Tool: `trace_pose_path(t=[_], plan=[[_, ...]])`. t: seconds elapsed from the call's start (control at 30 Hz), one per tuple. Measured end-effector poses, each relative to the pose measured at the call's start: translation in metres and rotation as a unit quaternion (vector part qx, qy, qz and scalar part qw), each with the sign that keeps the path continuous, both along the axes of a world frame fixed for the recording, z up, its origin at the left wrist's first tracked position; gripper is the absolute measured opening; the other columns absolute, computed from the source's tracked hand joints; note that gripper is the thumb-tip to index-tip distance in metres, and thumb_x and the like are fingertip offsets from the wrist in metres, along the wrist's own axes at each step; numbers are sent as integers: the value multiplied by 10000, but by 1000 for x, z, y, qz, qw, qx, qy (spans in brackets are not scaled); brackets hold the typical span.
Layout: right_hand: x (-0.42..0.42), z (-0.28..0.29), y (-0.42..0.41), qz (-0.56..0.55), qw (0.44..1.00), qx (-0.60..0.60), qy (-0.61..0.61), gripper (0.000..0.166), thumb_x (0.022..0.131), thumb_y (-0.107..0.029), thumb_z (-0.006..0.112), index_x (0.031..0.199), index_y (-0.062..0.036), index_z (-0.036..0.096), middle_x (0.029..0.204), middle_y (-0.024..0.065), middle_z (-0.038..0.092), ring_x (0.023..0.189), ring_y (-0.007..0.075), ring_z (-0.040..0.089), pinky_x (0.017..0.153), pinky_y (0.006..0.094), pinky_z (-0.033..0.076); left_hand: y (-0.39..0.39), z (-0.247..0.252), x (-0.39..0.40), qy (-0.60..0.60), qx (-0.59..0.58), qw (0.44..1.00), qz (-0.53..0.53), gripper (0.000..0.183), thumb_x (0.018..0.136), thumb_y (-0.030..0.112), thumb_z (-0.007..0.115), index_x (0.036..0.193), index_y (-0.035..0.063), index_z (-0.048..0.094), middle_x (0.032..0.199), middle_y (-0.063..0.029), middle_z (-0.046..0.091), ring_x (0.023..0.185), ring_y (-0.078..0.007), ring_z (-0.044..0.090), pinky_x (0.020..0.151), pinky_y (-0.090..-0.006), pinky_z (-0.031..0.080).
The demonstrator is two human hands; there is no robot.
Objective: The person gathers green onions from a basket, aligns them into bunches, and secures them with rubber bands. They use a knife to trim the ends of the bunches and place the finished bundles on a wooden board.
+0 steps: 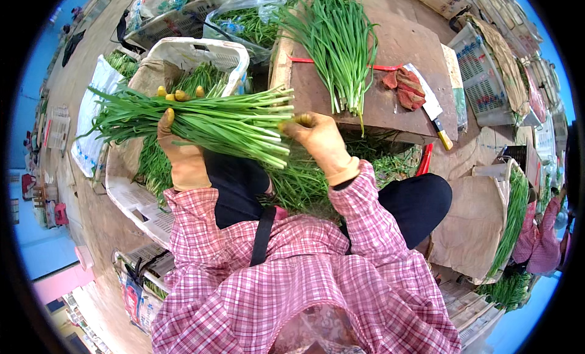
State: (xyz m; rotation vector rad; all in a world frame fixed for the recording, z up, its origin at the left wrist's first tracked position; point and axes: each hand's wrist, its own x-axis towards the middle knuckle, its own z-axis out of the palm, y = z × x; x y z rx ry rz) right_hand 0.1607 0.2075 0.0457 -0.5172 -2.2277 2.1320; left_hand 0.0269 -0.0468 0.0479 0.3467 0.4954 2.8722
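Observation:
My left hand (pixel 180 148), in a tan glove with yellow fingertips, is wrapped around a bunch of garlic chives (pixel 205 118). The leaves point left and the pale stem ends right. At those ends is my right hand (pixel 315 139), gloved alike, its thumb and fingers bent together; whether it pinches a stem is hard to see. A second bunch of chives (pixel 340 48) lies on a brown board-topped bench (pixel 411 43), across a red strip (pixel 384 67). To its right are a crumpled red cloth (pixel 406 89) and a knife (pixel 432 102) with a black-and-yellow handle.
A white plastic crate (pixel 137 207) with chives and sacking stands at my left. Loose chive leaves (pixel 301 185) cover the ground between my legs. On the right are a sacking-lined crate of chives (pixel 470 221) and a stacked crate (pixel 484 75). Another person's sleeve (pixel 541 230) shows far right.

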Motion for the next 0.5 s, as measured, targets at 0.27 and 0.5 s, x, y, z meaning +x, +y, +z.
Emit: trace_pose_path(t=[0.27,0.5], plan=[[14,-20,16,-52,998,-39,-2,156,893,-167,684,930,-33,754,857,66,741,740,118,644,634,260,487,-23,8,-12,4,-15,1000,16,424,857,-31,637,1260,101,614,1097,-34,715,1082,-225,647,1124,-532,405],[43,-61,32,98,827,552,-25,453,836,-364,728,1230,-146,677,1053,158,683,979,321,662,812,448,518,-61,10,-60,-176,-146,956,183,308,843,52,603,1150,26,619,1083,-165,679,1015,-321,659,996,-554,507]])
